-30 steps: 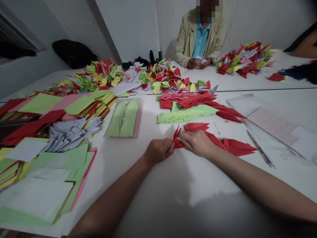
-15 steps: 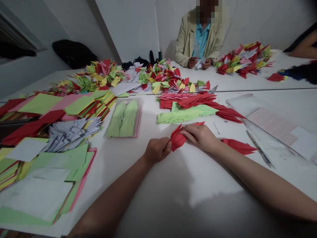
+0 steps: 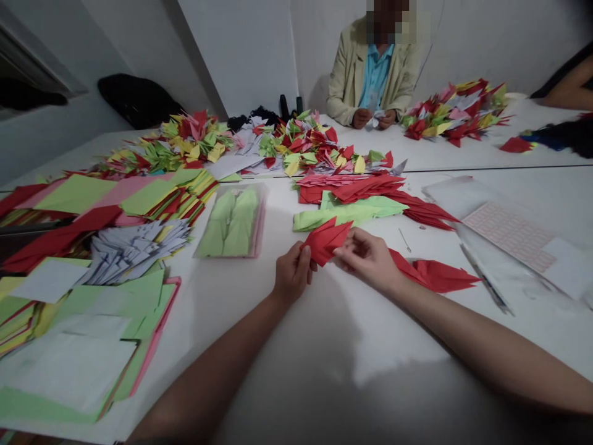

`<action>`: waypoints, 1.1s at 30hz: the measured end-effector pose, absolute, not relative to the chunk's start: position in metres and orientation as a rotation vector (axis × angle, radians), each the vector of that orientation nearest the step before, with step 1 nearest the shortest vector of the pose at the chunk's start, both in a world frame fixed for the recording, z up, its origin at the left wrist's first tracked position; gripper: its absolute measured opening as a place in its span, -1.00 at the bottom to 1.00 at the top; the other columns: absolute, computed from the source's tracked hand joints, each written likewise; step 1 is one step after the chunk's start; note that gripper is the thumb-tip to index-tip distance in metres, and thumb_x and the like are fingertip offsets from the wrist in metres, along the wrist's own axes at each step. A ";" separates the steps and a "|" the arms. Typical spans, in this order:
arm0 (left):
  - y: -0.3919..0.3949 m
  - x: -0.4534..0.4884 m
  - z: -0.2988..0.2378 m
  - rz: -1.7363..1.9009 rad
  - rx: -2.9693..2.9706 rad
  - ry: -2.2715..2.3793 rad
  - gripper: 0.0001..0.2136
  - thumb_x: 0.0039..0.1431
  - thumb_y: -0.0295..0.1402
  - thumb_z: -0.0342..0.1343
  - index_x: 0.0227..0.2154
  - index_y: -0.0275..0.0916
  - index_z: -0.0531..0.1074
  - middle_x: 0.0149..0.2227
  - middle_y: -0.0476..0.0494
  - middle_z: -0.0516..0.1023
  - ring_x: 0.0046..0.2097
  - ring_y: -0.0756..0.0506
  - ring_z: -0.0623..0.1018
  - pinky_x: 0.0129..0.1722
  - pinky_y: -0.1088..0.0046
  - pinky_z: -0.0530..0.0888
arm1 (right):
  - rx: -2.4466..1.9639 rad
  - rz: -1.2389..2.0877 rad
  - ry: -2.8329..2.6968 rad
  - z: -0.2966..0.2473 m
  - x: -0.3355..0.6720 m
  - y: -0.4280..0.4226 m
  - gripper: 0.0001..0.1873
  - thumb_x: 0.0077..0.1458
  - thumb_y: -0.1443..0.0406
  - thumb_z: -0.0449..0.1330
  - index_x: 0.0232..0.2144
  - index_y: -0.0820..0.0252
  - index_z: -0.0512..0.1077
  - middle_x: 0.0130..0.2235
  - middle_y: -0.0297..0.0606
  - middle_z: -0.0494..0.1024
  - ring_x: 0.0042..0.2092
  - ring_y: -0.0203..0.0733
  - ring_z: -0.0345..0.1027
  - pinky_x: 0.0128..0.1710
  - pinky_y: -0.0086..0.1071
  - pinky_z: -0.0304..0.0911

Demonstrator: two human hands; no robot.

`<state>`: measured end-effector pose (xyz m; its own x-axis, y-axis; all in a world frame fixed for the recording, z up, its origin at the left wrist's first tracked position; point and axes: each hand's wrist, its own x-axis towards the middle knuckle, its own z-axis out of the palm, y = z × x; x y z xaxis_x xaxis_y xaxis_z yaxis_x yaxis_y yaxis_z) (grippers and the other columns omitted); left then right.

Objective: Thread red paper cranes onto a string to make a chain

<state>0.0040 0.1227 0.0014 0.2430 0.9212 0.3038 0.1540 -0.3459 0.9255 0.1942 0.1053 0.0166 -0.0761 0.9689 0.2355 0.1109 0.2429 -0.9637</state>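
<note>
A red folded paper piece [image 3: 327, 242] with pointed tips is held up just above the white table. My left hand [image 3: 294, 270] is closed on its left end, thumb on top. At its lower right edge, the fingers of my right hand [image 3: 368, 256] pinch the paper. More red folded paper [image 3: 438, 275] lies on the table beside and partly behind my right wrist. Just beyond my hands are a stack of light green folded strips [image 3: 347, 214] and red folded pieces [image 3: 370, 187].
Paper stacks [image 3: 92, 315] fill the left side, near a clear bag of green folded papers [image 3: 230, 222]. Heaps of colourful folded paper [image 3: 301, 142] line the back. A pen [image 3: 486, 278] and patterned sheet [image 3: 514, 232] lie right. Across the table, a person [image 3: 373, 80] handles white paper.
Both hands have turned the red paper so its points now face up and right. My right hand has shifted to its lower edge, and more red paper shows behind my right wrist.
</note>
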 end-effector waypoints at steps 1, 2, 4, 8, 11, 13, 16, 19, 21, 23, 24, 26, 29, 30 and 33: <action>0.123 0.005 0.001 1.142 1.648 0.982 -0.66 0.35 -0.16 -0.11 -0.48 -0.26 0.28 -0.59 0.07 0.39 -0.70 0.15 0.31 -0.69 0.64 0.21 | -1.107 1.010 -1.467 0.013 0.191 0.104 -0.67 0.07 0.05 0.26 -0.42 0.15 0.30 -0.54 -0.38 0.45 -0.56 -0.29 0.34 -0.56 -0.43 0.22; 0.124 0.005 0.000 1.097 1.607 0.958 -0.67 0.33 -0.14 -0.07 -0.46 -0.27 0.30 -0.57 0.06 0.41 -0.69 0.14 0.34 -0.69 0.65 0.24 | -1.133 1.006 -1.481 0.010 0.188 0.103 -0.66 0.06 0.06 0.28 -0.47 0.15 0.29 -0.56 -0.38 0.45 -0.58 -0.29 0.33 -0.57 -0.43 0.20; 0.125 0.005 -0.001 0.992 1.546 0.926 -0.69 0.26 -0.12 0.05 -0.43 -0.29 0.36 -0.55 0.04 0.44 -0.67 0.11 0.39 -0.67 0.63 0.30 | -1.156 1.014 -1.465 0.003 0.184 0.102 -0.63 0.08 0.05 0.26 -0.53 0.14 0.25 -0.60 -0.38 0.44 -0.60 -0.28 0.34 -0.60 -0.43 0.18; 0.128 0.005 -0.003 0.818 1.489 0.965 -0.70 0.09 -0.14 0.23 -0.45 -0.33 0.45 -0.56 -0.01 0.48 -0.63 0.08 0.44 -0.65 0.62 0.38 | -1.146 1.019 -1.435 -0.006 0.181 0.102 -0.61 0.13 0.02 0.20 -0.53 0.11 0.20 -0.64 -0.40 0.42 -0.62 -0.27 0.34 -0.61 -0.43 0.16; 0.131 0.004 -0.002 0.757 1.452 0.977 -0.69 0.04 -0.14 0.26 -0.50 -0.36 0.48 -0.57 -0.06 0.52 -0.64 0.07 0.45 -0.64 0.62 0.40 | -1.194 0.941 -1.532 -0.008 0.183 0.101 -0.59 0.17 0.03 0.16 -0.56 0.12 0.19 -0.67 -0.42 0.38 -0.63 -0.31 0.26 -0.60 -0.44 0.12; 0.133 0.004 -0.001 0.738 1.433 0.970 -0.69 0.02 -0.15 0.27 -0.51 -0.36 0.49 -0.57 -0.08 0.54 -0.63 0.06 0.47 -0.62 0.62 0.42 | -1.218 0.871 -1.626 -0.008 0.184 0.101 -0.58 0.19 0.04 0.13 -0.58 0.13 0.21 -0.67 -0.42 0.35 -0.62 -0.34 0.21 -0.60 -0.45 0.09; 0.133 0.003 0.000 0.716 1.412 0.984 -0.71 -0.01 -0.17 0.28 -0.54 -0.36 0.49 -0.57 -0.08 0.54 -0.61 0.05 0.49 -0.61 0.63 0.43 | -1.221 0.788 -1.744 -0.009 0.185 0.102 -0.58 0.21 0.07 0.10 -0.59 0.16 0.24 -0.63 -0.40 0.31 -0.59 -0.35 0.15 -0.58 -0.45 0.04; 0.133 0.004 0.000 0.697 1.398 1.013 -0.74 -0.04 -0.21 0.29 -0.56 -0.35 0.49 -0.60 -0.05 0.53 -0.62 0.05 0.49 -0.62 0.63 0.42 | -1.228 0.763 -1.783 -0.010 0.183 0.105 -0.60 0.23 0.13 0.07 -0.60 0.16 0.20 -0.62 -0.41 0.27 -0.57 -0.36 0.10 -0.56 -0.45 0.02; 0.133 0.004 0.001 0.695 1.394 1.023 -0.76 -0.04 -0.24 0.28 -0.57 -0.34 0.49 -0.62 -0.04 0.52 -0.63 0.05 0.48 -0.63 0.63 0.41 | -1.242 0.764 -1.787 -0.009 0.181 0.107 -0.61 0.24 0.16 0.04 -0.60 0.16 0.17 -0.62 -0.43 0.23 -0.56 -0.36 0.08 -0.54 -0.44 0.00; 0.133 0.004 0.002 0.696 1.389 1.023 -0.77 -0.03 -0.25 0.27 -0.58 -0.34 0.50 -0.62 -0.04 0.52 -0.64 0.05 0.48 -0.63 0.63 0.41 | -1.268 0.780 -1.763 -0.008 0.180 0.108 -0.60 0.25 0.18 0.01 -0.61 0.15 0.14 -0.64 -0.44 0.18 -0.56 -0.36 0.05 -0.54 -0.44 -0.03; 0.133 0.003 0.003 0.696 1.384 1.020 -0.77 -0.03 -0.25 0.27 -0.59 -0.35 0.50 -0.62 -0.05 0.52 -0.64 0.05 0.49 -0.63 0.63 0.41 | -1.278 0.796 -1.744 -0.007 0.180 0.108 -0.60 0.26 0.18 0.00 -0.61 0.15 0.13 -0.64 -0.44 0.17 -0.57 -0.35 0.05 -0.54 -0.44 -0.03; 0.133 0.002 0.003 0.696 1.364 1.015 -0.77 -0.03 -0.26 0.27 -0.60 -0.35 0.51 -0.62 -0.08 0.53 -0.63 0.03 0.50 -0.62 0.62 0.41 | -1.269 0.849 -1.708 -0.006 0.181 0.107 -0.60 0.27 0.17 -0.01 -0.61 0.15 0.13 -0.64 -0.44 0.19 -0.56 -0.35 0.06 -0.54 -0.44 -0.02; 0.133 0.001 0.003 0.675 1.335 0.993 -0.76 -0.04 -0.26 0.28 -0.62 -0.37 0.52 -0.63 -0.10 0.53 -0.63 0.03 0.50 -0.60 0.61 0.42 | -1.201 0.939 -1.692 -0.007 0.185 0.106 -0.60 0.23 0.11 0.05 -0.58 0.15 0.16 -0.61 -0.44 0.22 -0.56 -0.36 0.07 -0.56 -0.46 -0.02; 0.133 0.001 0.003 0.660 1.332 0.978 -0.76 -0.04 -0.26 0.28 -0.62 -0.37 0.52 -0.62 -0.10 0.53 -0.62 0.02 0.51 -0.59 0.61 0.43 | -1.186 0.956 -1.695 -0.007 0.186 0.106 -0.59 0.20 0.08 0.09 -0.58 0.15 0.17 -0.61 -0.45 0.21 -0.56 -0.37 0.06 -0.57 -0.46 -0.03; 0.133 0.000 0.001 0.634 1.345 0.936 -0.74 -0.03 -0.22 0.27 -0.58 -0.37 0.53 -0.59 -0.10 0.55 -0.58 0.01 0.53 -0.55 0.59 0.47 | -1.184 0.933 -1.724 -0.010 0.188 0.107 -0.56 0.16 0.05 0.14 -0.61 0.15 0.15 -0.62 -0.46 0.19 -0.57 -0.38 0.03 -0.59 -0.46 -0.05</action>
